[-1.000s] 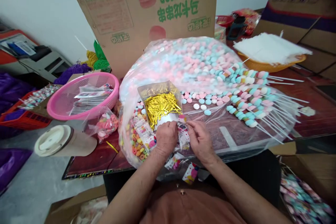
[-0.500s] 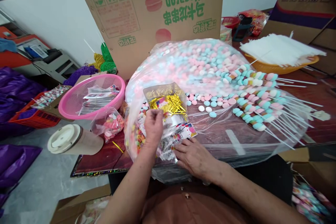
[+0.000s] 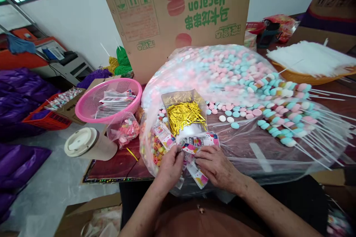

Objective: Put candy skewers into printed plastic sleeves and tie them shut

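Left hand (image 3: pixel 170 167): forearm in from 7 o'clock, thumb uppermost; thumb and forefinger closed, pinching the near edge of a printed wrapper (image 3: pixel 190 149). Right hand (image 3: pixel 218 166): forearm in from 4 o'clock, back of hand up; fingers curled, pressed together, tips on the wrapper's right side. Thumb hidden — cannot tell whether it pinches. Wrapper lies between the hands, at 6 o'clock from a bag (image 3: pixel 178 98) of gold ties (image 3: pixel 185 116).

Counts, clock centred on the hands: loose gold tie (image 3: pixel 132 154), one, 9 o'clock; lidded cup (image 3: pixel 104 146), one, beyond it; pink basket (image 3: pixel 80 108), one, 10 o'clock; candy skewers (image 3: pixel 290 122), 2 o'clock — overlapping, uncountable.
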